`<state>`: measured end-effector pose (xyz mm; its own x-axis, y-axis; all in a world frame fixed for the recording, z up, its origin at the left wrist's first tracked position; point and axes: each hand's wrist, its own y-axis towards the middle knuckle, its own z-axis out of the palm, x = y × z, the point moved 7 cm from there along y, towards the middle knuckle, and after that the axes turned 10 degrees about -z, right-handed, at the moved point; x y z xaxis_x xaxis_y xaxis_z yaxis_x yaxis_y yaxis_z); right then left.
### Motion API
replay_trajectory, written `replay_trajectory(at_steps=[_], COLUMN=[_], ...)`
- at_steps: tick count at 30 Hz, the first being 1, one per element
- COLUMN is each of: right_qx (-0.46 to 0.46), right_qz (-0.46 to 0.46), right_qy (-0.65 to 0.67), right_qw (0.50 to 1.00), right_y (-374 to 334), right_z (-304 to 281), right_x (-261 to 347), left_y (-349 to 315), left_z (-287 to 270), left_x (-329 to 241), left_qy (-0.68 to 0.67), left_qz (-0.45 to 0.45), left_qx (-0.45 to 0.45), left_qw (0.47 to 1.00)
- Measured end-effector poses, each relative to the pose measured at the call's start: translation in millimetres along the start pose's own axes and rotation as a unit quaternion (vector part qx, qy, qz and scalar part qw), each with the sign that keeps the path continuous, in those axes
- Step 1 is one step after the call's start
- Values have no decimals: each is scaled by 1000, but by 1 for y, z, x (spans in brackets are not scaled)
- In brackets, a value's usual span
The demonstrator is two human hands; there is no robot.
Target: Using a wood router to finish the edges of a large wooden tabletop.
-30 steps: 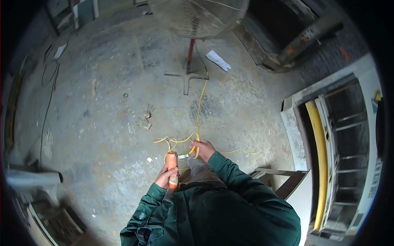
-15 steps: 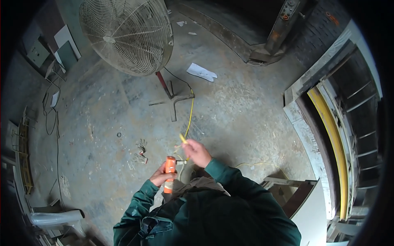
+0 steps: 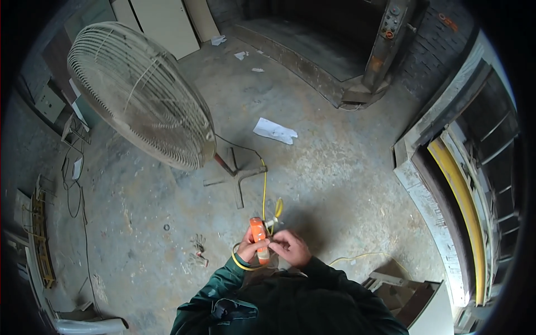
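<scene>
My left hand (image 3: 248, 248) is closed around an orange power strip (image 3: 257, 226), held upright in front of my body. A pale plug (image 3: 272, 223) sticks out from its right side. My right hand (image 3: 293, 249) is closed, its fingertips together against the strip's right edge just below the plug; what they pinch is hidden. A yellow cord (image 3: 264, 192) runs from the fan's base up to my hands. One yellow loop (image 3: 278, 207) rises above the plug, and another yellow loop (image 3: 237, 261) hangs round my left wrist.
A large caged fan (image 3: 145, 100) stands ahead on a cross-shaped foot (image 3: 238, 177). White paper (image 3: 274, 131) and worn gloves (image 3: 198, 254) lie on the concrete floor. Machinery with a yellow curved bar (image 3: 455, 195) stands at the right. A dark cable (image 3: 84, 223) trails at the left.
My right hand has come down from its raised hold on the yellow cord to the strip's side. A yellow loop now circles my left wrist. The view has shifted; the fan head appears turned.
</scene>
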<state>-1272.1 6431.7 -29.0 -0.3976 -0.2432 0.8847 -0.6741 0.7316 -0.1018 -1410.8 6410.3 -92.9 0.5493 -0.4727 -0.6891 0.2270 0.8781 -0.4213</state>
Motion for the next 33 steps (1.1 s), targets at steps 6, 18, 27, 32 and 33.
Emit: replay_trajectory(at_steps=[6, 18, 27, 32, 33], right_qx=[-122, -61, 344, 548, 566], right_qz=[-75, -63, -90, -80, -63], right_qy=[240, 270, 270, 73, 51], right_qw=[960, 959, 895, 829, 820], right_y=[110, 259, 368, 412, 420], right_z=[-34, -73, -139, -216, -226], right_x=[-48, -156, -170, -144, -143], left_y=[90, 179, 299, 330, 337], left_z=[11, -60, -7, 31, 37], left_x=[-45, -87, -154, -191, -193], left_qy=[-102, 0, 17, 106, 97], left_qz=[-79, -166, 10, 71, 76], left_qx=[129, -22, -108, -285, -299], left_qw=[983, 986, 994, 950, 946])
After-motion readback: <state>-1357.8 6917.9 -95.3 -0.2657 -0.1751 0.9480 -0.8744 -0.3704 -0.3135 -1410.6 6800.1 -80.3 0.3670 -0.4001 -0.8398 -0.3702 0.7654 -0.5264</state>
